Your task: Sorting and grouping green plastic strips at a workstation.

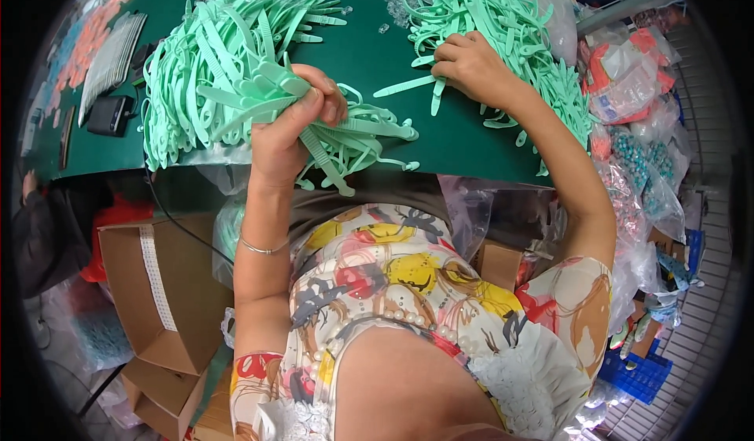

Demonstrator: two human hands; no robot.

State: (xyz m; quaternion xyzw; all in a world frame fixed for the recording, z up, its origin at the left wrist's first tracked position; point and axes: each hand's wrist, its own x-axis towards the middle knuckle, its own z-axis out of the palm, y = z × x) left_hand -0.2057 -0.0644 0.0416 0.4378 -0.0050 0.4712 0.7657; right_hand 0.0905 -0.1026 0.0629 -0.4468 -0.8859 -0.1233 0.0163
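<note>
My left hand is closed round a bunch of mint-green ridged rubber straps, whose ends fan out above the fist and hang below it. Just beyond it rises a large heap of the same straps. A smaller tangle of straps lies to the right of that hand, by the table's near edge. At the other heap, on the right, my right hand has its fingers pinched on straps. Two strap ends stick out from under those fingers. How many it grips is hidden.
The green table carries a black box-shaped device with a cable, a stack of clear packs and coral pieces at the left. Bagged goods crowd the right side. Open cardboard boxes stand below; another person's dark sleeve shows at far left.
</note>
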